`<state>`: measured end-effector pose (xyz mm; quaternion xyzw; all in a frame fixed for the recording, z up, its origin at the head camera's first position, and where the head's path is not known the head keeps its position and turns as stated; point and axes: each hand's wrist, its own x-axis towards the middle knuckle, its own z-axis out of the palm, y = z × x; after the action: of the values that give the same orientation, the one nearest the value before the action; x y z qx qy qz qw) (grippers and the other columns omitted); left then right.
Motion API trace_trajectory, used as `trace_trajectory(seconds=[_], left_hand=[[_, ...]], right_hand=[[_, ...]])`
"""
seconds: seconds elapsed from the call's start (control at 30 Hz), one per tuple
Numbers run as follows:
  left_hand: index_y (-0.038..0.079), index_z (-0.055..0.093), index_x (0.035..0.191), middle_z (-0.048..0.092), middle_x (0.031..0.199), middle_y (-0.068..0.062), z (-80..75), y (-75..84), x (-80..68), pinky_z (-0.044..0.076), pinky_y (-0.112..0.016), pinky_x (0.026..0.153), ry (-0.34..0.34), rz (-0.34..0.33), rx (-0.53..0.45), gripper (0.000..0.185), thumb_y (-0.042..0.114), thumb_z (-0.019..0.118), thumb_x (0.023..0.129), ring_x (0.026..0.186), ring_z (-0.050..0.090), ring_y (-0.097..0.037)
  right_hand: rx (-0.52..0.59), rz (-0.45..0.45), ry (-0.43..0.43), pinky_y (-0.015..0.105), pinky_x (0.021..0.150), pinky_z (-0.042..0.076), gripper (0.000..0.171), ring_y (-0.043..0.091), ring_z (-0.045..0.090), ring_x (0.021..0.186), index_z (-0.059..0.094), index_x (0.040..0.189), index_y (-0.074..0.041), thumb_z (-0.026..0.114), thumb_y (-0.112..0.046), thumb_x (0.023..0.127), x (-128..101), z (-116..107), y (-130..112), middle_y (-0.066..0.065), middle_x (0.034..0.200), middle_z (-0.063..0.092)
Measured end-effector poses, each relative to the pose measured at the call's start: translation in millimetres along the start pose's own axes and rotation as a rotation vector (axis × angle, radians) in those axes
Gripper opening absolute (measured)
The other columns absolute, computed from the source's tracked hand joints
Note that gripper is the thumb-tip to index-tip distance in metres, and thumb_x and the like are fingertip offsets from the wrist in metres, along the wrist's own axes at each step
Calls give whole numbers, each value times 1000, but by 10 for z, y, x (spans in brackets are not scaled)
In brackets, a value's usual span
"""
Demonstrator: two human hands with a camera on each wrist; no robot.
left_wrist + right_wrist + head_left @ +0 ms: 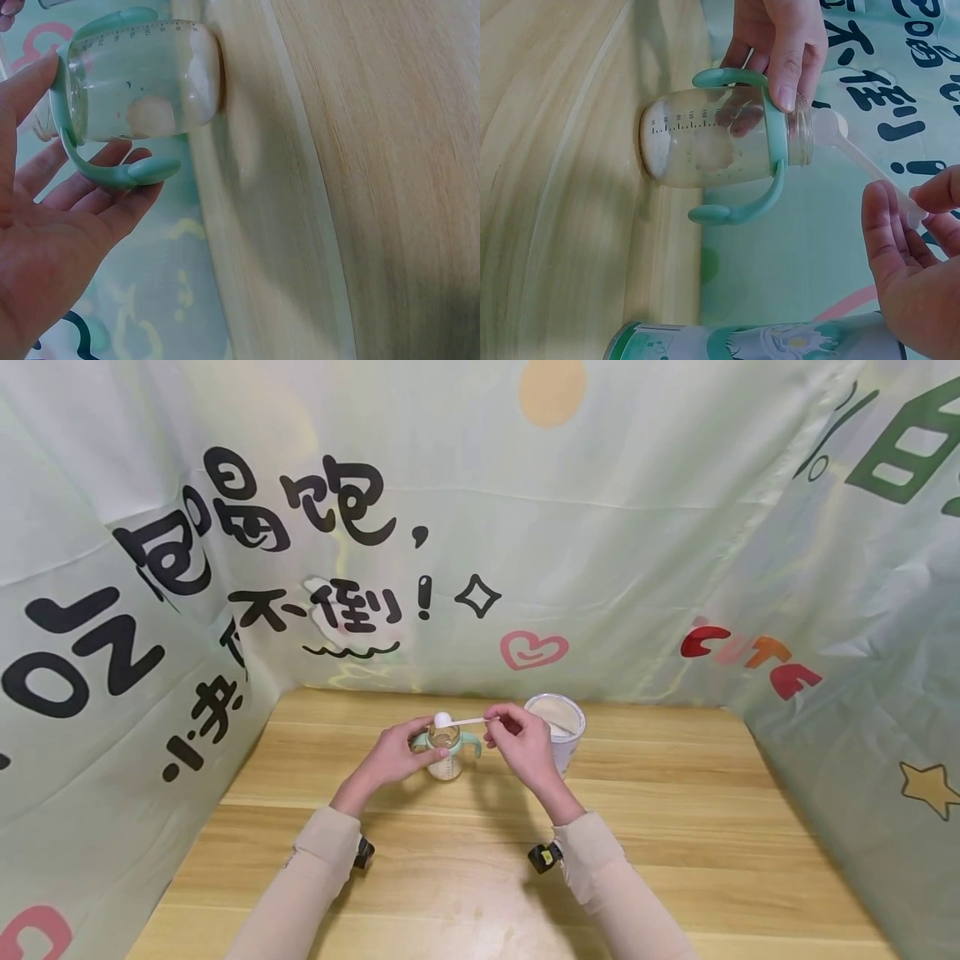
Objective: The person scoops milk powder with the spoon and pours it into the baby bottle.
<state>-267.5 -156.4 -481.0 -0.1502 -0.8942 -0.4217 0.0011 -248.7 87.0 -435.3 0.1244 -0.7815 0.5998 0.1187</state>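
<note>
We've got the left hand (393,760) steadying the clear glass baby bottle with mint-green handles (720,142), thumb and fingers (784,56) curled round its collar; bottle stands on the light wooden desk (675,827), some pale powder already at its bottom

Right hand (525,747) pinches the tail end of the white plastic scoop (855,154) between thumb and fingers, bowl of the scoop sits right over the bottle mouth, just beyond the left fingertips

Risks we see:
- grip is at the far end of a long thin handle, so any wrist wobble likely swings the bowl off the mouth and powder lands on the desk or the left fingers
- mouth is narrow versus the scoop bowl; a fast tip probably spills over the rim
- left thumb sits close to the rim, could catch falling powder
- open white milk-powder tin (557,727) stands just behind the right fingers; a backward move of that hand could knock it

Can't tell how full the scoop is
</note>
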Motion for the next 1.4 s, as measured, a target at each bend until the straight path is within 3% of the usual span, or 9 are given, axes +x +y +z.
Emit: trace_trajectory(seconds=[0.13, 0.43, 0.6, 0.8, 0.93, 1.03, 1.27, 1.4], left_hand=[[5, 55, 152, 68, 139, -21, -1, 0, -7, 53, -54, 109, 1, 2, 1, 71, 34, 82, 93, 124, 67, -37], [7, 56, 151, 69, 137, -21, -6, 6, -2, 54, -55, 108, 7, 2, 6, 70, 34, 83, 92, 122, 67, -37], [9, 57, 151, 68, 138, -21, -7, 5, 2, 53, -56, 107, 3, 4, 16, 70, 37, 82, 93, 122, 66, -37], [12, 58, 150, 69, 136, -19, -11, 7, 11, 53, -56, 106, 6, 9, 12, 67, 36, 82, 92, 121, 67, -36], [13, 59, 150, 70, 135, -18, -13, 2, 10, 54, -56, 105, 8, 17, 16, 66, 37, 82, 93, 120, 67, -35], [13, 58, 150, 70, 135, -18, -2, 1, 5, 54, -55, 106, 2, 8, 16, 67, 37, 82, 92, 120, 67, -35], [10, 59, 149, 71, 134, -19, 14, -3, -7, 54, -55, 106, 11, 6, -1, 68, 36, 83, 92, 118, 68, -34], [11, 59, 149, 71, 132, -19, 15, -7, 3, 55, -55, 105, 9, 11, 5, 67, 38, 82, 92, 117, 69, -34]], right_hand=[[5, 0, 0, 27, 64, 63, 14, 25, 73, 70, 76, 102, 2, 65, -4, 97, -2, -8, -16, 16, 82, 76], [43, 23, 8, 24, 62, 61, 14, 36, 73, 73, 77, 104, 1, 66, -6, 99, 6, -21, -38, 21, 83, 75], [58, 41, 12, 24, 62, 61, 14, 28, 73, 72, 77, 106, 1, 66, -6, 99, 6, -27, -42, 22, 86, 75], [80, 35, 16, 33, 64, 65, 15, 16, 71, 68, 76, 107, 2, 64, -5, 101, 18, -42, -52, 18, 90, 76], [90, 33, 15, 43, 67, 65, 14, 12, 70, 66, 76, 106, -1, 64, -6, 102, 25, -52, -58, 17, 90, 76], [98, 42, 15, 43, 66, 65, 14, 12, 69, 65, 76, 107, 0, 64, -5, 103, 21, -61, -57, 17, 89, 75], [120, 42, 23, 28, 60, 62, 14, 11, 68, 63, 75, 107, 3, 63, -5, 103, 25, -73, -53, 15, 85, 74], [133, 35, 24, 26, 59, 62, 15, 10, 68, 62, 75, 107, 4, 63, -4, 103, 37, -93, -51, 26, 87, 73]])
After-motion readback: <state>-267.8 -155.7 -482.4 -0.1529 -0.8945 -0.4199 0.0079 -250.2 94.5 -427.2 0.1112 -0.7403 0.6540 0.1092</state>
